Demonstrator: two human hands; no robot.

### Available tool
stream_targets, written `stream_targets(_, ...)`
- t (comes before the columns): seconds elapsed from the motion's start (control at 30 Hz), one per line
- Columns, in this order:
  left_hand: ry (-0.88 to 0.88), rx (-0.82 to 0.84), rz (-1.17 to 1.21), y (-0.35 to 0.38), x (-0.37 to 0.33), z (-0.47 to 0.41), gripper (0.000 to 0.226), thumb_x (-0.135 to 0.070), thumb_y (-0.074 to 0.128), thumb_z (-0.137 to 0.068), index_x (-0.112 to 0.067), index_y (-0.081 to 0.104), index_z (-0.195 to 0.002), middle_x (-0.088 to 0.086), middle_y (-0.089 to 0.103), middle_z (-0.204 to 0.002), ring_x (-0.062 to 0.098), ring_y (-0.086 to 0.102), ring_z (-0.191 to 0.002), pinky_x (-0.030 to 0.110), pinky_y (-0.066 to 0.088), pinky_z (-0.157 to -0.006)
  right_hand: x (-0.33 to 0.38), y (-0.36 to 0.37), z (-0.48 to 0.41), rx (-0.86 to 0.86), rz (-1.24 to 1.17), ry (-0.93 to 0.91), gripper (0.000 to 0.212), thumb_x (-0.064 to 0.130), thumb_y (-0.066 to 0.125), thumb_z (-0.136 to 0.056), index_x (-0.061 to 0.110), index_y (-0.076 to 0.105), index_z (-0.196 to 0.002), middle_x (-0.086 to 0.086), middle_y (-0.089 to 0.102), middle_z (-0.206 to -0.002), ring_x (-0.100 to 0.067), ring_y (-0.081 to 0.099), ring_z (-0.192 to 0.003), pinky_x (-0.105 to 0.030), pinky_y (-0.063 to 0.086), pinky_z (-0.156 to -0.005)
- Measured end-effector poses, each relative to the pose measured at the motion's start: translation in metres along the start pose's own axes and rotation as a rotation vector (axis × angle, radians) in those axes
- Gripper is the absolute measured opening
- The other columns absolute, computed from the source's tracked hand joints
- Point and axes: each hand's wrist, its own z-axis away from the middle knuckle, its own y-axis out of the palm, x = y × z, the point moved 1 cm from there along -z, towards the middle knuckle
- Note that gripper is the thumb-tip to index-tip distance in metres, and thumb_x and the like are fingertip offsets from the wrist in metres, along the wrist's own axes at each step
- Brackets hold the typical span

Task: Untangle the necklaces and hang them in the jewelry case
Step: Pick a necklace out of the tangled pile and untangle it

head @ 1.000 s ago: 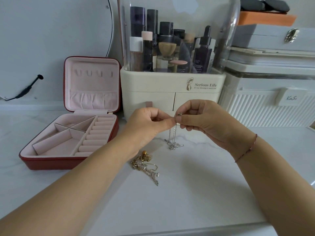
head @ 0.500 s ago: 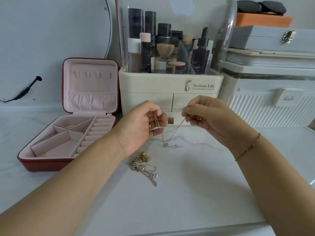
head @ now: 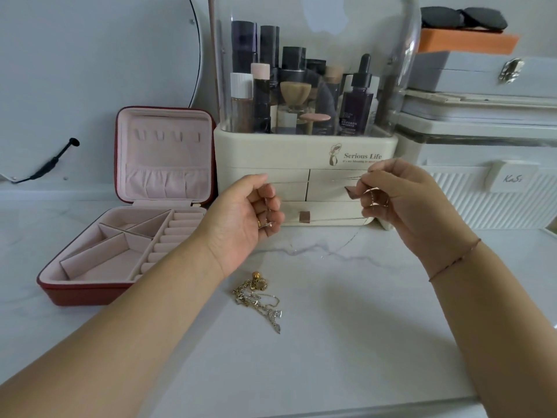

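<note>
We note a smooth, faintly glossy, marble-veined counter (head: 346, 342); a jewelry case (head: 78, 294) with a red leather-like shell and matt pink velvety lining; a tangle of necklaces (head: 258, 299) in shiny gold- and silver-coloured metal; and an organizer (head: 271, 155) of matt cream plastic under a clear, glossy dome (head: 402, 55).

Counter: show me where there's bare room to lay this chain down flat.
Widest bare patch of counter: right of the necklace tangle, between the forearms, out to the near edge. A smaller strip lies under the chain held between left hand and right hand. Crowded: jewelry case left, makeup organizer behind.
</note>
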Motion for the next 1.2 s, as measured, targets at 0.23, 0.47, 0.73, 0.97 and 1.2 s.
stream_targets(0.23, 0.079, 0.019, 0.106, -0.0003, -0.0030, 0.0008, 0.024, -0.026, 0.059, -0.081, -0.017, 0.068, -0.060, 0.000, 0.065, -0.068, 0.015, 0.066, -0.070, 0.030, 0.048, -0.079, 0.0030, -0.0043, 0.0016, -0.103, 0.217, -0.040, 0.017, -0.004, 0.056, -0.085, 0.012, 0.055, -0.080, -0.005, 0.063, -0.062, -0.010, 0.050, -0.046, -0.022, 0.042, -0.046)
stream_targets(0.47, 0.103, 0.044, 0.116, 0.0031, -0.0006, 0.0012, 0.022, -0.025, 0.058, -0.084, -0.013, 0.072, -0.072, -0.001, 0.065, -0.064, 0.013, 0.069, -0.070, 0.022, 0.056, -0.069, 0.0018, -0.0060, -0.0001, -0.137, 0.286, -0.015, 0.018, -0.004, 0.055, -0.084, 0.012, 0.055, -0.078, -0.001, 0.063, -0.056, -0.009, 0.048, -0.044, -0.020, 0.040, -0.041)
stream_targets(0.73, 0.164, -0.067, -0.025, 0.0014, 0.0014, 0.0016, 0.024, -0.027, 0.052, -0.095, -0.012, 0.068, -0.085, -0.002, 0.071, -0.069, 0.012, 0.071, -0.069, 0.019, 0.057, -0.066, 0.0034, -0.0074, 0.0006, -0.138, 0.229, -0.042, 0.017, -0.005, 0.055, -0.084, 0.011, 0.056, -0.078, -0.007, 0.063, -0.063, -0.008, 0.048, -0.042, -0.019, 0.040, -0.040)
stream_targets(0.97, 0.168, -0.117, -0.012, 0.0033, 0.0008, 0.0030, 0.025, -0.028, 0.056, -0.092, -0.011, 0.065, -0.077, -0.004, 0.065, -0.058, 0.011, 0.070, -0.062, 0.018, 0.055, -0.061, 0.0053, -0.0068, 0.0022, -0.109, 0.145, -0.034, 0.017, -0.006, 0.053, -0.088, 0.009, 0.054, -0.080, -0.011, 0.059, -0.066, -0.011, 0.051, -0.044, -0.022, 0.048, -0.043)
stream_targets(1.2, 0.149, -0.156, -0.027, 0.0018, -0.0004, 0.0034, 0.023, -0.038, 0.063, -0.080, -0.015, 0.062, -0.073, -0.004, 0.066, -0.058, 0.010, 0.067, -0.056, 0.018, 0.054, -0.055, 0.0061, -0.0100, 0.0013, -0.139, 0.118, -0.032, 0.017, -0.003, 0.054, -0.089, 0.011, 0.054, -0.079, -0.006, 0.060, -0.064, -0.010, 0.050, -0.044, -0.020, 0.045, -0.042)
